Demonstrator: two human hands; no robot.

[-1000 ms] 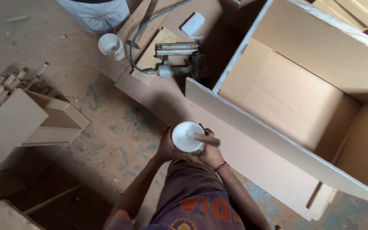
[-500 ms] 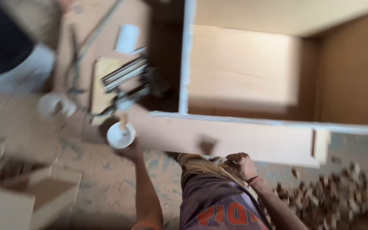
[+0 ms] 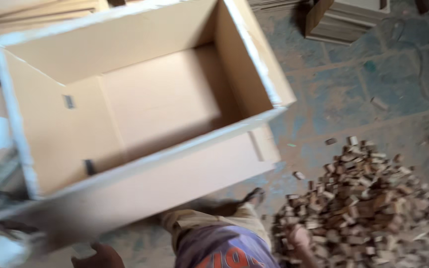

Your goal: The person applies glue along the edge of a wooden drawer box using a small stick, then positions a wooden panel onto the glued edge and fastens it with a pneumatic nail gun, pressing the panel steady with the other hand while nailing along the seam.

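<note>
Right hand (image 3: 299,238) digs into wood-block pile (image 3: 368,208) on dusty concrete floor (image 3: 353,94); grip indiscernible. Left hand (image 3: 100,255), blurred, sits near open wooden box (image 3: 140,114).

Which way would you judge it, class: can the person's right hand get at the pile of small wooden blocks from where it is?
Probably yes: the right hand is already at the edge of the pile of small wooden blocks, nothing between them.

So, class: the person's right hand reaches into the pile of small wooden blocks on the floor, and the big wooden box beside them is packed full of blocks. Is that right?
One detail is wrong. The head view shows the big wooden box empty: only its bare inner panels are visible. The rest holds: the right hand reaches into the pile of small wooden blocks on the floor.
</note>
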